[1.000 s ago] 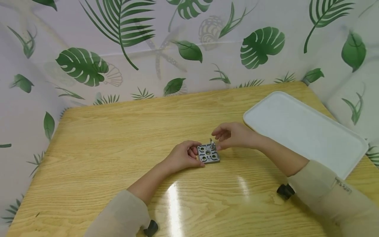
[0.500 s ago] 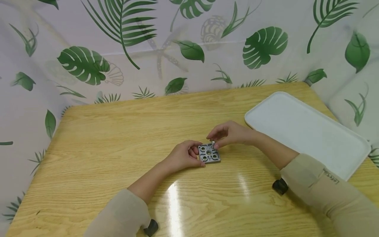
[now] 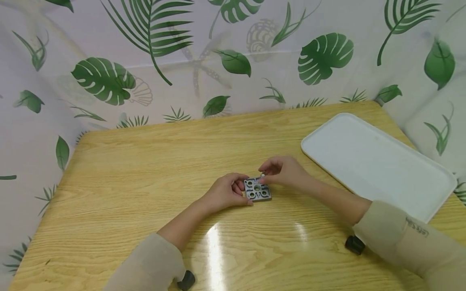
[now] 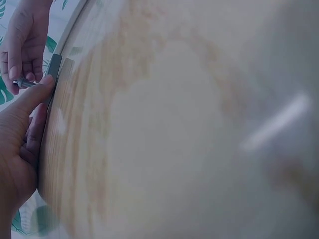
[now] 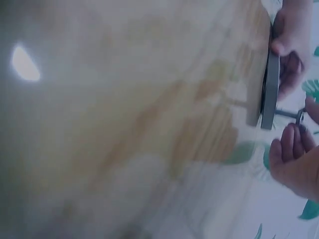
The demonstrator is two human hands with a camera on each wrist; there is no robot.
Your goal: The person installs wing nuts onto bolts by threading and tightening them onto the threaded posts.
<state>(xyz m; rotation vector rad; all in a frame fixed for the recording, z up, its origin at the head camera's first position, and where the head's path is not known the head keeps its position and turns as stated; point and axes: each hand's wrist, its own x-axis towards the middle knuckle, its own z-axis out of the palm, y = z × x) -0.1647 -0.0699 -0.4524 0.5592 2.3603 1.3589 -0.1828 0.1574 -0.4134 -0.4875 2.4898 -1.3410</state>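
A square grey metal plate [image 3: 258,191] with several round holes lies flat on the wooden table. My left hand [image 3: 226,191] grips its left edge, thumb at the near corner and fingers at the far one. Out of the plate's far right corner stands a small metal pin with a wider top [image 3: 263,175]. My right hand [image 3: 287,173] pinches that top between thumb and fingers. From the right wrist view, the pin's thin shank [image 5: 286,113] spans the gap between plate [image 5: 270,92] and fingertips. The hole beneath the pin is hidden by the right fingers.
A white rectangular tray [image 3: 367,157] lies on the table [image 3: 164,161] at the right, beyond my right forearm. A leaf-patterned cloth [image 3: 174,60] rises behind the table and at both sides. Black wrist devices [image 3: 354,245] show under the sleeves.
My right hand, at first loosely beside the pin, has closed its fingertips on the pin's top; its wrist has since turned slightly. The left hand and plate hold their place.
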